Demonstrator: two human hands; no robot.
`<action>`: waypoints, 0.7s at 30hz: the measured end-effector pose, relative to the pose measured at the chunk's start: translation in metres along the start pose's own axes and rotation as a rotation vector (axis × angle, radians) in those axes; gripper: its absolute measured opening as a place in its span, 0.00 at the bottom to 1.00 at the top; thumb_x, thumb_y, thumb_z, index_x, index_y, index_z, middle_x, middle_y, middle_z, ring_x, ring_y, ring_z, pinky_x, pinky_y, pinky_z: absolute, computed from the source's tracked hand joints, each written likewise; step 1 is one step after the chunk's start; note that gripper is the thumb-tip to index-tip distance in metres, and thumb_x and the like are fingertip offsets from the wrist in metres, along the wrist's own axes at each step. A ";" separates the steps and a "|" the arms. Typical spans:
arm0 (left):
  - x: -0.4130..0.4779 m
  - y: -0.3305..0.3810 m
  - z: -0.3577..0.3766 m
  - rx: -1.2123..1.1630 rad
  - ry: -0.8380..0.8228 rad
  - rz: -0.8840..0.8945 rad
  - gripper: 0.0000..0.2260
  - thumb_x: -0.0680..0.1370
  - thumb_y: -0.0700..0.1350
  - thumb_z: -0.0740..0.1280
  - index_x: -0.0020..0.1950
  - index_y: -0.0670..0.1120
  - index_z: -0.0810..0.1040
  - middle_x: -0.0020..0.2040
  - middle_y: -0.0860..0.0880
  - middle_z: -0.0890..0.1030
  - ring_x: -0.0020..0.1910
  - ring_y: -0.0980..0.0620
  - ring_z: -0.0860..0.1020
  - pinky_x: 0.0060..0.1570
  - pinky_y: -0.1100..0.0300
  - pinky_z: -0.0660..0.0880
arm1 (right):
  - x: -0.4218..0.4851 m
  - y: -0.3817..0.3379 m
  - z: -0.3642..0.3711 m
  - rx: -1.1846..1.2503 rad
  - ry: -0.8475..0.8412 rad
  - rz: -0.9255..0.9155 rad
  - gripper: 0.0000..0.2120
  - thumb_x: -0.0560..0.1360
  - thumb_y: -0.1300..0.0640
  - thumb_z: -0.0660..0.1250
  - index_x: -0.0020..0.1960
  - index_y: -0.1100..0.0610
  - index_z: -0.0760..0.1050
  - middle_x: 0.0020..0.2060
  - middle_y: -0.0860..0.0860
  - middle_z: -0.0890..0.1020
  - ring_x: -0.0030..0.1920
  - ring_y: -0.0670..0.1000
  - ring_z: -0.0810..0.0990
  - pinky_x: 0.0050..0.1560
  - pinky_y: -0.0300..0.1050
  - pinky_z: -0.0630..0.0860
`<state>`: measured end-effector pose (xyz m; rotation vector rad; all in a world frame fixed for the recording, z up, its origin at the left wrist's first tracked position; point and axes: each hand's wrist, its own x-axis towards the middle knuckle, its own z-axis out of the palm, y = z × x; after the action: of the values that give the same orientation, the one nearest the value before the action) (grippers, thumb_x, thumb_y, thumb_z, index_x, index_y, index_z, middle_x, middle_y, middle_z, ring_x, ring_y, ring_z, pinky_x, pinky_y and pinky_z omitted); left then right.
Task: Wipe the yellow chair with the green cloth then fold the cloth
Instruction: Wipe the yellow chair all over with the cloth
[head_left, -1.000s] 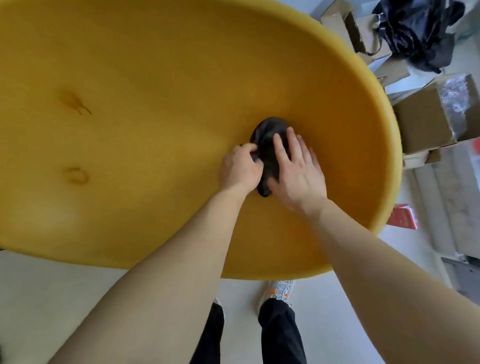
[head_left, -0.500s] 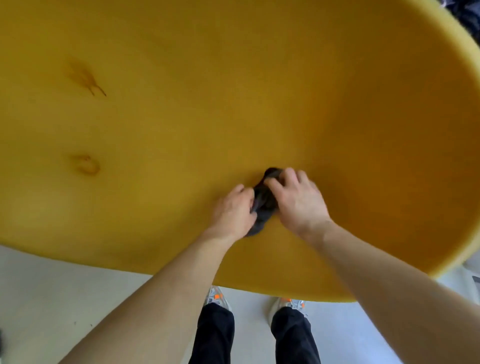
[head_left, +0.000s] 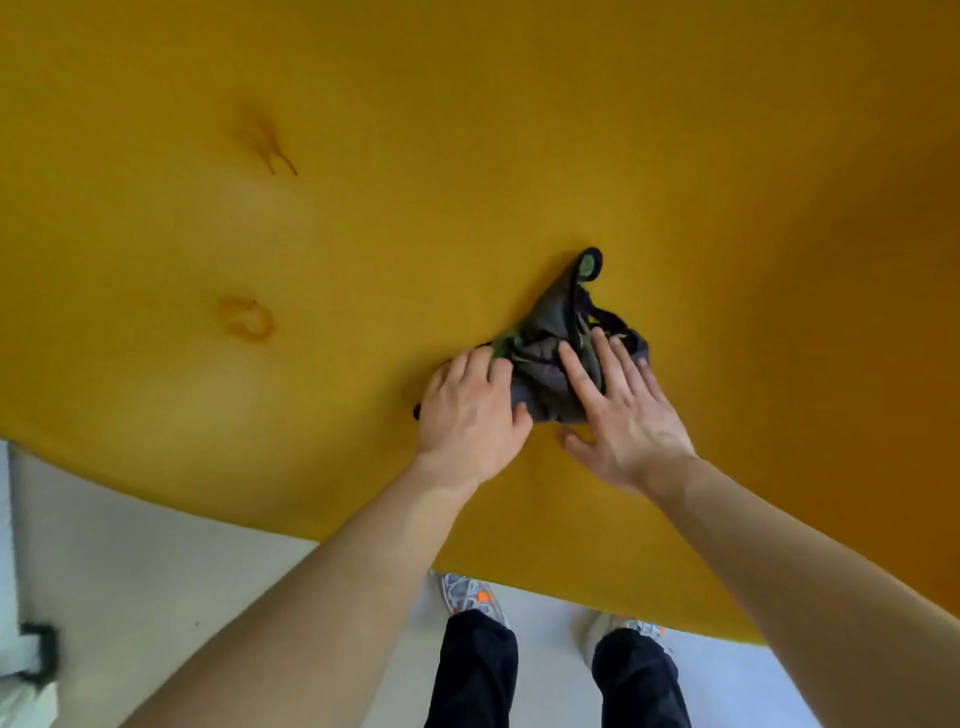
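The yellow chair (head_left: 363, 234) fills most of the view as a broad padded surface with two brownish stains on its left part. A crumpled green cloth (head_left: 556, 338) with dark edging lies on it, right of centre, one corner pointing up. My left hand (head_left: 470, 410) presses on the cloth's left end with the fingers curled over its edge. My right hand (head_left: 618, 405) lies flat on the cloth's right part, fingers spread apart. Much of the cloth is hidden under both hands.
The chair's front edge curves across the lower part of the view. Below it are a pale floor (head_left: 156, 561), my dark trouser legs (head_left: 478, 670) and grey shoes with orange marks (head_left: 472, 597). A white object with a dark part sits at the bottom left (head_left: 31, 660).
The view has moved closer to the chair. The cloth, bunched small between my hands before, now lies spread wider, and my right hand has flattened on it.
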<state>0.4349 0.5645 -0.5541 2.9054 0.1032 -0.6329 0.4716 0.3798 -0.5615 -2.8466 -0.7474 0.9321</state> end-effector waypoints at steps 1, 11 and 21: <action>-0.003 0.000 0.017 -0.091 0.020 0.061 0.22 0.78 0.52 0.64 0.69 0.44 0.73 0.73 0.43 0.71 0.73 0.44 0.67 0.69 0.49 0.67 | 0.003 -0.007 0.017 -0.006 -0.036 -0.027 0.44 0.79 0.34 0.55 0.78 0.46 0.27 0.80 0.57 0.35 0.81 0.57 0.38 0.80 0.55 0.42; 0.076 -0.103 0.029 0.029 0.358 0.089 0.25 0.80 0.43 0.57 0.78 0.40 0.62 0.80 0.41 0.57 0.79 0.43 0.58 0.74 0.48 0.62 | 0.143 -0.040 -0.017 0.016 0.379 -0.224 0.34 0.83 0.48 0.57 0.82 0.44 0.41 0.82 0.53 0.45 0.81 0.57 0.49 0.79 0.57 0.52; -0.085 -0.159 0.042 0.028 0.048 0.359 0.05 0.76 0.43 0.65 0.45 0.50 0.81 0.47 0.52 0.83 0.61 0.48 0.80 0.36 0.56 0.79 | -0.021 -0.169 0.095 0.310 0.036 -0.075 0.39 0.76 0.47 0.58 0.81 0.41 0.42 0.77 0.57 0.66 0.79 0.57 0.60 0.77 0.57 0.60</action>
<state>0.3245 0.7110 -0.5802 2.8578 -0.4144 -0.5037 0.3302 0.5098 -0.5949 -2.5426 -0.6378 0.8955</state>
